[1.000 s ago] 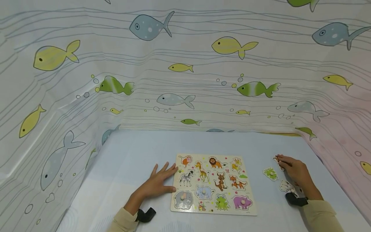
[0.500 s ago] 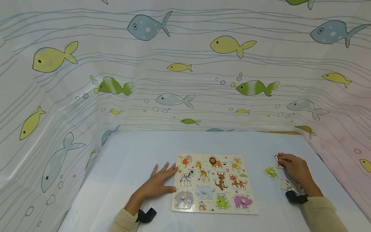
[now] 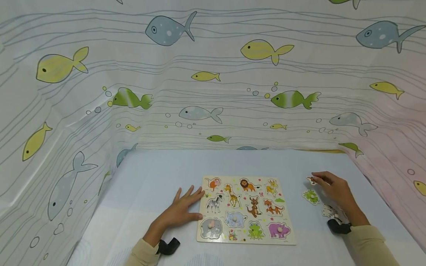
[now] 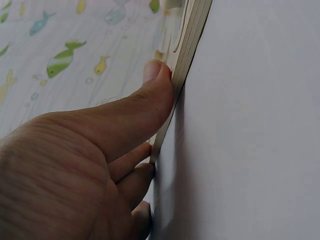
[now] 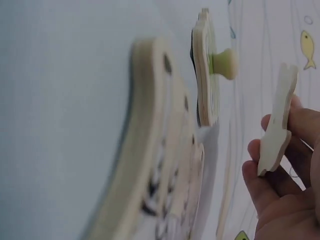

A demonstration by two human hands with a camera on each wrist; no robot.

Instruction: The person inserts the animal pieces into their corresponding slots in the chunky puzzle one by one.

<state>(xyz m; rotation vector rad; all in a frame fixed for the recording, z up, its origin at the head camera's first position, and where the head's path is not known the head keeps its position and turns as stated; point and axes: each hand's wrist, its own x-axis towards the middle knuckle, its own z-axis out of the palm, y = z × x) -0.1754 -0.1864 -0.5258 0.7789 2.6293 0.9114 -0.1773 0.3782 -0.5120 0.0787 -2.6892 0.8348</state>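
My right hand (image 3: 334,190) pinches a small wooden puzzle piece (image 3: 311,180) with some brown on its face. The right wrist view shows the plain pale back of this puzzle piece (image 5: 278,122), raised off the table. Just below it in the head view lies a green puzzle piece (image 3: 311,197) with a knob. A zebra-striped puzzle piece (image 3: 329,211) lies under my right wrist, partly hidden. My left hand (image 3: 181,208), fingers spread, touches the left edge of the animal puzzle board (image 3: 246,240); its thumb (image 4: 159,87) presses the board's side.
On the board, the grey elephant piece (image 3: 211,228), the blue rhino piece (image 3: 234,219) and the purple hippo piece (image 3: 279,231) show knobs. A pale cloth covers the table (image 3: 159,173). Behind it hangs a fish-patterned curtain (image 3: 199,92).
My right hand has lifted the brown-marked puzzle piece and shifted it a little left, above the green piece. My left hand and the board stay put.
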